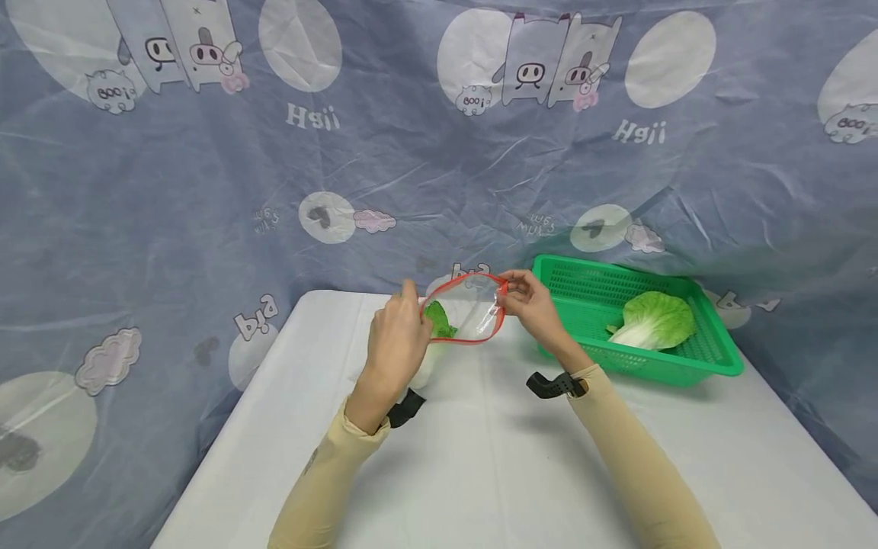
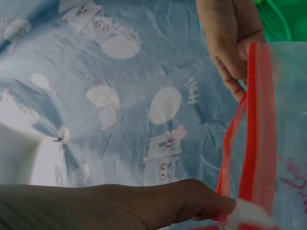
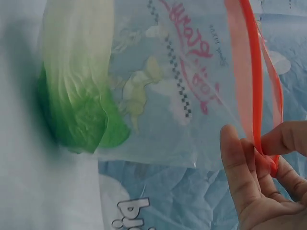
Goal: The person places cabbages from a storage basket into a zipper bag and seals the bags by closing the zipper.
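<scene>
Over the counter (image 1: 466, 465), the red-rimmed bag (image 3: 180, 96) was held open, its rim pinched by the left hand (image 1: 398, 335) and the right hand (image 1: 533, 303). Leafy cabbage (image 3: 79, 91) was contained inside; bagging seemed nearly done, and rim-sealing appeared to be called for next.

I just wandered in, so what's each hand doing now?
Left hand: holding one side of the red-rimmed bag.
Right hand: pinching its other side.

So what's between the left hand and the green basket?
First the red-rimmed bag, held open, then the right hand. You can see that in the head view.
</scene>
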Demonstrator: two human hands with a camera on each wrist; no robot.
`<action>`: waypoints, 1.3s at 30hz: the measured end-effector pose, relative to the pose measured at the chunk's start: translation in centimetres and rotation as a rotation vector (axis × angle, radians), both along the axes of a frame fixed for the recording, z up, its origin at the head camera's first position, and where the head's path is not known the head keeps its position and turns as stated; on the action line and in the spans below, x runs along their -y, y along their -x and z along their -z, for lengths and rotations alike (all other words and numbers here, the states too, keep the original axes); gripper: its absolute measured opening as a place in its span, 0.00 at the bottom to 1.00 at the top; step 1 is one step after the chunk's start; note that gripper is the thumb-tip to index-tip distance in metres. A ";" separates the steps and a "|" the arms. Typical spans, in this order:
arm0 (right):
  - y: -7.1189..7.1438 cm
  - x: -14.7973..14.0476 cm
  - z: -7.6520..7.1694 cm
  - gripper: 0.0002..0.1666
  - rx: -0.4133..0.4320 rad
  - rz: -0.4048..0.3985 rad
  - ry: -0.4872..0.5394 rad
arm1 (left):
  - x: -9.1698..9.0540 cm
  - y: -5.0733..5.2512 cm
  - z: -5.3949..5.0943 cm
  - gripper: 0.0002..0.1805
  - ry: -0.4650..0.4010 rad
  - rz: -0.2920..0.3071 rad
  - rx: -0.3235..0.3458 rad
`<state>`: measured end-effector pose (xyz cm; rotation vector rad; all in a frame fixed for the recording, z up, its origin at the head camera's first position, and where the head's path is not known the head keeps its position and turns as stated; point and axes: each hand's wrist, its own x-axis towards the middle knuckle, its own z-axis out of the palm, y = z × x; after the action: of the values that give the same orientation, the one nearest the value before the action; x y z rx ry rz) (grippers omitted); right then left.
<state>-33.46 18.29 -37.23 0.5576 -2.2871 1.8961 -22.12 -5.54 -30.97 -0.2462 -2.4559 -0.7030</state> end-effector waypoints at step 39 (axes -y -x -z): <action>0.6 -24.0 -0.8 0.69 0.792 0.355 -0.846 | -4.7 3.2 3.5 0.04 -0.136 0.358 0.342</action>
<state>-34.04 42.25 -36.41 -0.6663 -3.3400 0.9886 -25.31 -0.83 -34.47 -0.5628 -2.6989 -1.1421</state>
